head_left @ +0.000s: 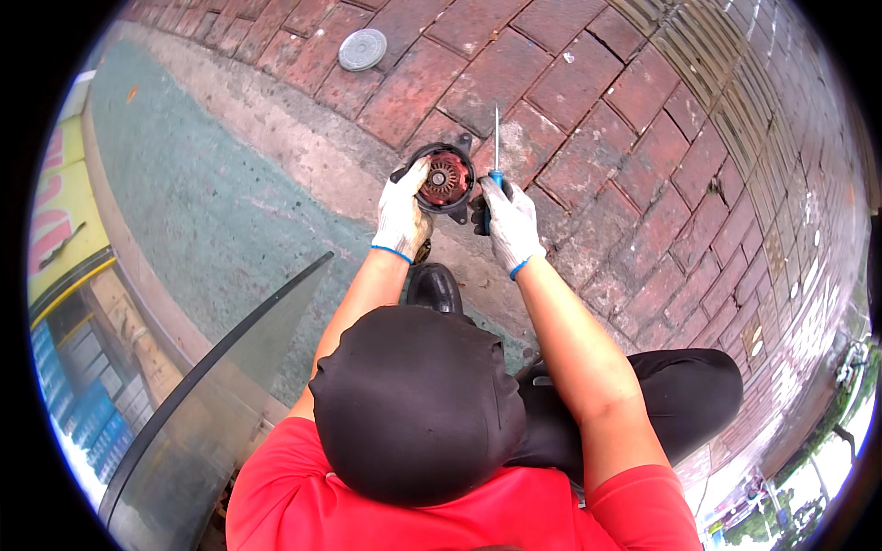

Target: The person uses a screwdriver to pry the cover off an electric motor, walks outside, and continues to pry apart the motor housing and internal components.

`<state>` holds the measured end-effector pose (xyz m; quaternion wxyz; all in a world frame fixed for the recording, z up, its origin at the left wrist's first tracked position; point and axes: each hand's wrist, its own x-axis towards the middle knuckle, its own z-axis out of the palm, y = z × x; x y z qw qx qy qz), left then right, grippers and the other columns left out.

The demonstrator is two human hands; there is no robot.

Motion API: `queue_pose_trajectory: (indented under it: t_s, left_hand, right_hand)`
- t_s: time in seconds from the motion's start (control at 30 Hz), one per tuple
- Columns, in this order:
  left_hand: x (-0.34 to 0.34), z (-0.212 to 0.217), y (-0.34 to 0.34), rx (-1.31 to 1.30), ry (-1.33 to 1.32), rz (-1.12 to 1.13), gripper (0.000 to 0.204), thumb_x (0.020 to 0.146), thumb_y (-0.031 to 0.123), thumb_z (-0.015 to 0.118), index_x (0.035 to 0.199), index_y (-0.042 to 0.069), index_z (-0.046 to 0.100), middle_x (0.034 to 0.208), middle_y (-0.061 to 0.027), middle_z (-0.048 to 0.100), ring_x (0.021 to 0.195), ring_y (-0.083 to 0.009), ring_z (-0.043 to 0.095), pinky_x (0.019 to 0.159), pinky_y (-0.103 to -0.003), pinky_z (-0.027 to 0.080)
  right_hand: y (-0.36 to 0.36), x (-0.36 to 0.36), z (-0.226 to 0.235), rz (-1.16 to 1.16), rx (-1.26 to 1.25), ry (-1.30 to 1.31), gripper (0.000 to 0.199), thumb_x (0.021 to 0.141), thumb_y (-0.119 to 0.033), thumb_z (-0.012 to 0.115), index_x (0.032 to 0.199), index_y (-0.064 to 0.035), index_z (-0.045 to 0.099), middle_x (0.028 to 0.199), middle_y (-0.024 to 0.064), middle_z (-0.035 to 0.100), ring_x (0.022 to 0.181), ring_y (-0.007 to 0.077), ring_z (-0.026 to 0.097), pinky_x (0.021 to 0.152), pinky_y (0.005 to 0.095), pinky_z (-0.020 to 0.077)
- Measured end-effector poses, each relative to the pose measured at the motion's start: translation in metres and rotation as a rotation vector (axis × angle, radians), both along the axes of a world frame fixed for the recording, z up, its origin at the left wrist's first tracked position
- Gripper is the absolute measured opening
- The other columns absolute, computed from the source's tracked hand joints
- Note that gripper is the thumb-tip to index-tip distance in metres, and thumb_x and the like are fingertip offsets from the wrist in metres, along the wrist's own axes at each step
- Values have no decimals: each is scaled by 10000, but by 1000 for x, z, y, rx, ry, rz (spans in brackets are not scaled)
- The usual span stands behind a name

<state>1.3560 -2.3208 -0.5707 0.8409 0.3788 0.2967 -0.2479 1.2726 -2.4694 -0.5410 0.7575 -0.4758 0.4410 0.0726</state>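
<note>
A round black motor housing (459, 209) with mounting lugs on its rim is tilted up in front of me. Reddish copper-coloured windings and a ribbed round hub (439, 179) show inside its open face. My left hand (402, 213), in a white work glove with a blue cuff, grips the housing by its left side, thumb over the rim. In my right hand (511, 225), gloved the same way, is a screwdriver (497, 142) with a blue handle, its thin metal shaft pointing away from me. The screwdriver is right of the motor, its tip touching nothing.
Red brick paving (588, 83) lies ahead and right; a green-painted strip (184, 165) runs left beyond a pale kerb (276, 119). A round grey cover (362, 49) sits in the bricks. A dark-edged clear panel (220, 395) rises at left. My black boot (434, 289) is below the motor.
</note>
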Motion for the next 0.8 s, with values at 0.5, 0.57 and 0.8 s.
queue_pose_trajectory:
  t_s: [0.5,0.57,0.8]
  left_hand:
    - [-12,1,-2,-3,-15,-212,316,1045,184,656,1337,93,576,1271,-95,680,1160,-247,675,1014,-430,578]
    - [-8,-1,2,58,45,-261,291,1054,197,643,1320,95,583,1267,-92,682,1160,-240,675,1001,-424,585]
    - [-3,5,3,125,-120,-330,342,1050,263,661,1338,95,586,1241,-72,688,1173,-205,653,1005,-394,563]
  right_hand:
    - [-8,-6,-32,90,-70,-46,283,998,-308,691,1053,-30,704,801,-8,620,678,76,521,588,294,458]
    - [-7,-7,-21,114,-75,-54,278,995,-308,694,1049,-36,702,796,-9,616,666,75,527,572,291,458]
    - [-9,-3,-18,206,-93,-63,245,941,-271,747,1024,-46,693,784,-12,600,657,80,527,547,295,455]
